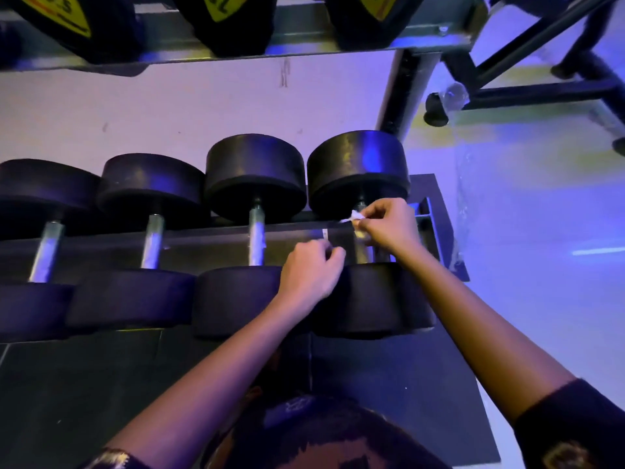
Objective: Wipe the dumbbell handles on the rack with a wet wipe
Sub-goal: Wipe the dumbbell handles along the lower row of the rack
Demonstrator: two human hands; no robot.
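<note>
Our right hand (385,226) pinches the crumpled white wet wipe (355,216) at the far end of the steel handle (367,253) of the rightmost black round-ended dumbbell (358,164). Our left hand (311,270) is curled just left of that handle; we cannot tell whether it holds anything.

Narrow handle gaps between dumbbell heads (255,176)

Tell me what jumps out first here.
Two hands sit close over the rightmost dumbbell on the lower shelf: the right hand pinches a white wipe, the left hand curls beside it. Three more dumbbells line up leftward, steel handles bare.
</note>
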